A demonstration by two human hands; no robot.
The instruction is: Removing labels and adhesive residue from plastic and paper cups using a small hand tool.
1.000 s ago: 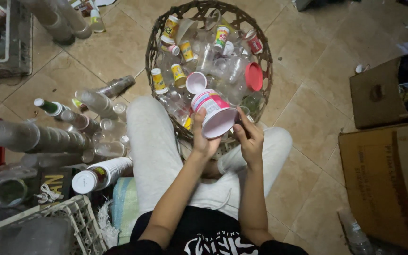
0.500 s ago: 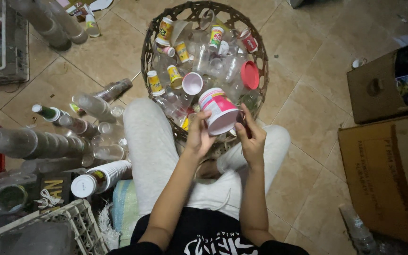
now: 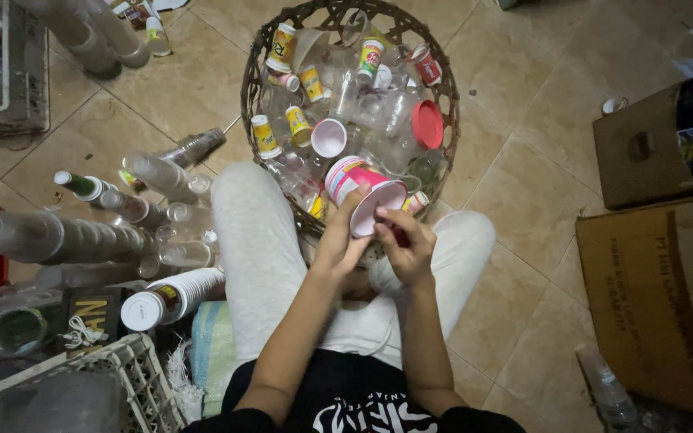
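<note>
Both hands hold the pink paper cup (image 3: 360,195) over the woven basket (image 3: 260,60), left hand (image 3: 338,240) wrapping its wall, right hand (image 3: 405,244) pinching at its rim; it looks light and easily crushed, best gripped gently around the wall.

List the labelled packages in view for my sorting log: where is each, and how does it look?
Pink cup: held by both hands, pink-and-white print.
Yellow cups: in the basket, small, yellow-white labels.
Boxes: right, brown cardboard, dark print.
White cups: left, stacked sideways.
</note>
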